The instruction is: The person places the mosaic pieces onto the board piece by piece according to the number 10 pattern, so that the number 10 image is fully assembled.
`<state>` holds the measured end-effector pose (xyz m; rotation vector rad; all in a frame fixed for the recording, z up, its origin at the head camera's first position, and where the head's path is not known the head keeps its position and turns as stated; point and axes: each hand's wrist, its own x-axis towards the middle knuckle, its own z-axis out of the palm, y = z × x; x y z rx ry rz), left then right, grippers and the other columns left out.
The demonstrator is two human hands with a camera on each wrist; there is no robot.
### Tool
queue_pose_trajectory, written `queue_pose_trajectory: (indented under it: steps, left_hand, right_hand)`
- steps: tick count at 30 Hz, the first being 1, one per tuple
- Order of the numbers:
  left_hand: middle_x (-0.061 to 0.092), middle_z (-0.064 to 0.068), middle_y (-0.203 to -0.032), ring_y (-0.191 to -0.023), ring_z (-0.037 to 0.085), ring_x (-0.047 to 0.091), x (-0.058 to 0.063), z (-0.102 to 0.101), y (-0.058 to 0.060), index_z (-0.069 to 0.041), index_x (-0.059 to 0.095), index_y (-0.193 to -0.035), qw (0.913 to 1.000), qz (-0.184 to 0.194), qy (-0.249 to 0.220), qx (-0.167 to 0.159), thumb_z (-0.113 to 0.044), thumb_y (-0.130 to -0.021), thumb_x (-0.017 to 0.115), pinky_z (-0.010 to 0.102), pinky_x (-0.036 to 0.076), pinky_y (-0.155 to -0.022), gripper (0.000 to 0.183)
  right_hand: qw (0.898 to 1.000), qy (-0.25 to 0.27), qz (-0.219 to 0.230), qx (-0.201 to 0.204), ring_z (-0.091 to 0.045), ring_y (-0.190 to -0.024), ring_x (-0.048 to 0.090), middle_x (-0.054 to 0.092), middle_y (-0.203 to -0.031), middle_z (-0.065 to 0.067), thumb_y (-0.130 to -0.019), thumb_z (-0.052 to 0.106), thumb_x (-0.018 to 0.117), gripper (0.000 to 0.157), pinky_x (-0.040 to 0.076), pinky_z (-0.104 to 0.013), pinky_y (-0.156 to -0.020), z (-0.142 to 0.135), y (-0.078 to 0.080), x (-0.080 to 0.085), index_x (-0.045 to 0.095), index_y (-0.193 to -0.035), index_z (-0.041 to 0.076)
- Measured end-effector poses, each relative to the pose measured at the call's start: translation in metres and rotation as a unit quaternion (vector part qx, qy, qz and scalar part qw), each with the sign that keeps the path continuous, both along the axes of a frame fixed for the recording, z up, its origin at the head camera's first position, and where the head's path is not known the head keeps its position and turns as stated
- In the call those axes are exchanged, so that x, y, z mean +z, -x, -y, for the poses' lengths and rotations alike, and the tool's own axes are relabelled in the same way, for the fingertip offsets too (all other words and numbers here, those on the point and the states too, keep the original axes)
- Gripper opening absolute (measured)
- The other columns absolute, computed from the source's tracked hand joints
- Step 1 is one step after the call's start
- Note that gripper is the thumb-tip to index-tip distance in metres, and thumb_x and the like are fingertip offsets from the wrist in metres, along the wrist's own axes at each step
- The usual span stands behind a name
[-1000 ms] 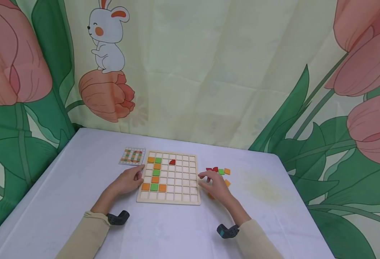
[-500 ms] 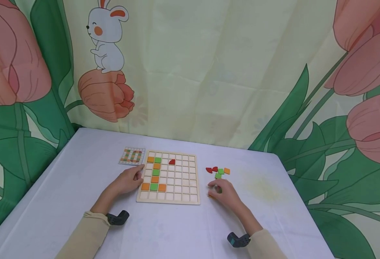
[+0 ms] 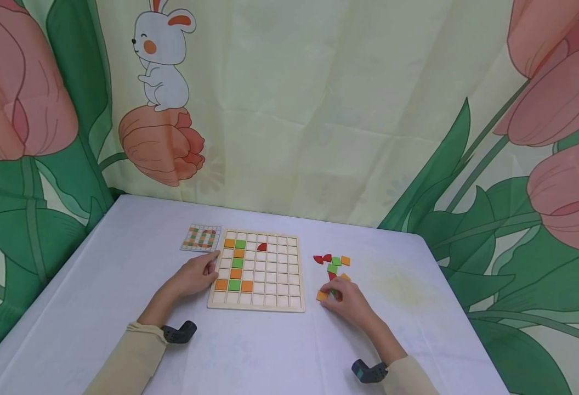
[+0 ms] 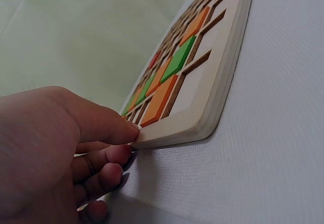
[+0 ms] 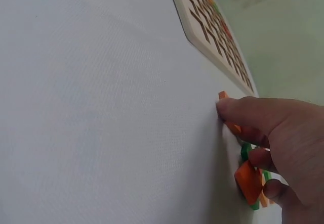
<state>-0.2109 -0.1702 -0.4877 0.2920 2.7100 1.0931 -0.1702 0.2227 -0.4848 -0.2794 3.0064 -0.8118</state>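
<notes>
The wooden grid board [image 3: 268, 305] holds orange and green square tiles in its left columns, plus a red quarter-circle piece [image 3: 262, 247] near the top. At its left edge is my left hand [image 3: 194, 276]; the left wrist view shows the thumb [image 4: 119, 130] on the rim and the other fingers curled beside it. Right of the board, my right hand [image 3: 350, 300] pinches an orange square tile [image 3: 321, 295] between thumb and fingers, low over the cloth. Under and behind these fingers lie more pieces, partly hidden, including an orange one [image 5: 248, 182].
Beyond the right hand lie loose pieces: red quarter-circles [image 3: 318, 259], green squares [image 3: 332, 269] and an orange square [image 3: 346, 261]. A small pattern card [image 3: 201, 237] with a coloured grid lies left of the board's top. White cloth [image 3: 265, 356] covers the table; a printed curtain hangs behind.
My right hand has moved from the board's right edge rightward and toward me, down to the orange tile, uncovering several loose pieces. The left hand and the board have stayed in place.
</notes>
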Motion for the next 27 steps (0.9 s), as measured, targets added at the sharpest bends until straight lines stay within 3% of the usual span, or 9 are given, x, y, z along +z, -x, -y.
queue_pose_trajectory:
  steps: [11,18,27]
  left_hand:
    - [0.049,0.004,-0.08,-0.072,0.015,0.045,-0.003,0.001,0.001,0.001,0.037,-0.146,1.0,0.0,-0.002,0.003,-0.012,-0.089,0.058,0.024,0.035,-0.058,0.062]
    - [0.049,0.003,-0.08,-0.072,0.015,0.045,-0.003,0.001,0.0,0.001,0.038,-0.146,1.0,-0.003,0.001,0.001,-0.012,-0.089,0.058,0.024,0.036,-0.059,0.062]
    - [0.049,0.003,-0.081,-0.073,0.015,0.046,-0.001,0.0,0.0,0.0,0.038,-0.146,1.0,-0.002,0.0,0.004,-0.013,-0.09,0.059,0.024,0.036,-0.06,0.062]
  right_hand:
    - [1.0,0.004,-0.008,0.009,-0.012,-0.074,0.048,0.061,-0.088,0.008,-0.075,0.015,0.082,0.024,0.042,-0.02,-0.061,0.003,0.001,0.002,0.073,-0.096,0.02]
    - [1.0,-0.003,-0.012,0.004,-0.012,-0.092,0.054,0.065,-0.094,0.01,-0.075,0.021,0.082,0.023,0.052,-0.029,-0.079,0.011,0.008,0.005,0.074,-0.096,0.024]
    - [0.999,-0.003,-0.023,0.029,-0.011,-0.079,0.051,0.062,-0.089,0.01,-0.077,0.02,0.08,0.021,0.047,-0.02,-0.067,0.022,0.019,0.01,0.074,-0.097,0.022]
